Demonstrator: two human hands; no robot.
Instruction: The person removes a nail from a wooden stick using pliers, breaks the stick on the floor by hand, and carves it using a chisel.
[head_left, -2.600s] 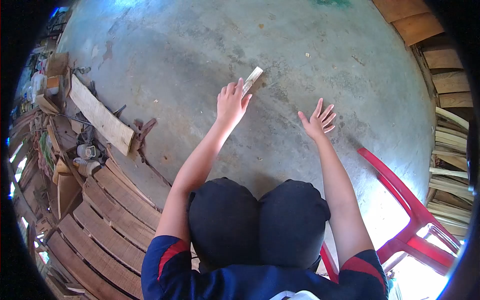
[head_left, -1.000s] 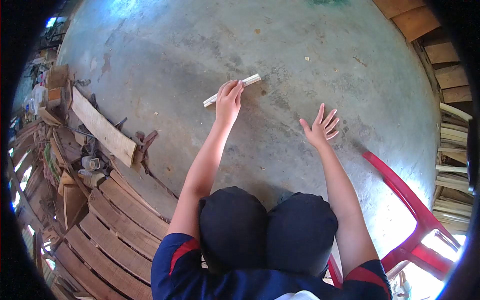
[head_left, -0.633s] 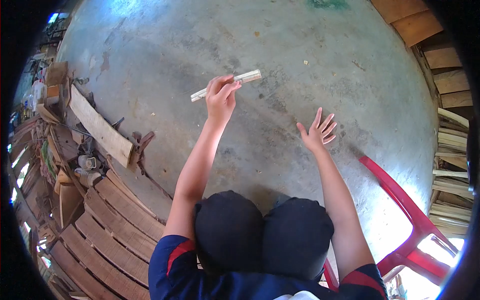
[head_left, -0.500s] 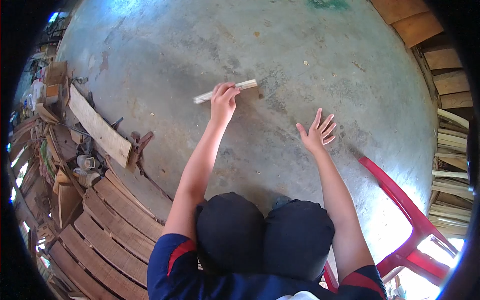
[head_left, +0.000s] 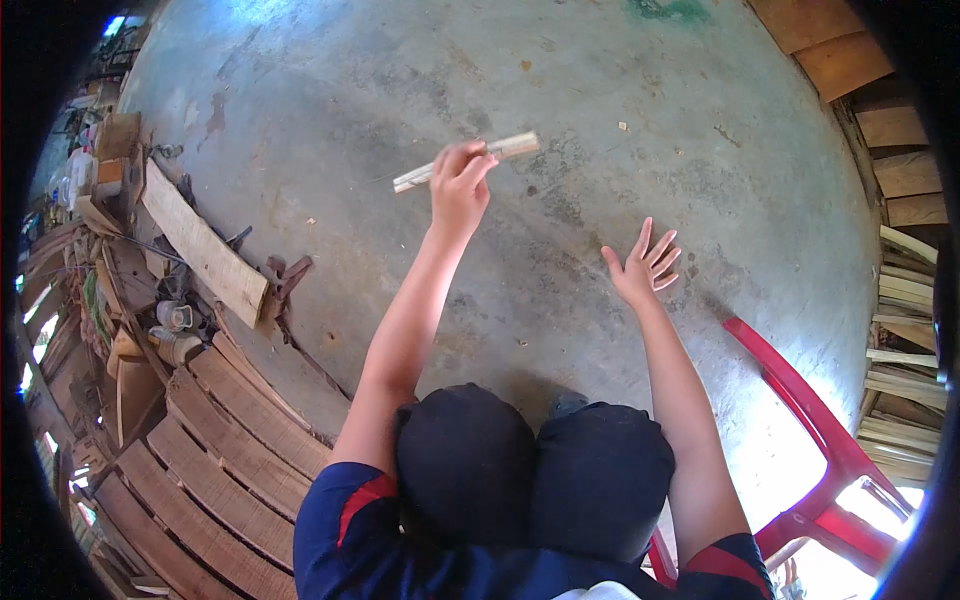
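My left hand (head_left: 461,187) is closed around the middle of a short, pale wooden stick (head_left: 518,145), its fingers hiding part of it. The stick is held above the concrete floor (head_left: 560,300), its right end tilted a little farther away from me. To the right, my right hand (head_left: 643,268) holds nothing, with its fingers spread wide over the floor. Both arms reach forward past my knees (head_left: 465,455), which are covered in dark cloth.
On the left lie wooden slats (head_left: 235,455), a long pale board (head_left: 205,240) and a heap of tools and scrap. A red plastic chair (head_left: 790,410) stands at the right, near stacked wood pieces (head_left: 908,320). Small chips dot the floor.
My left hand has moved slightly farther forward and to the right with the stick. My right hand stays spread in nearly the same place.
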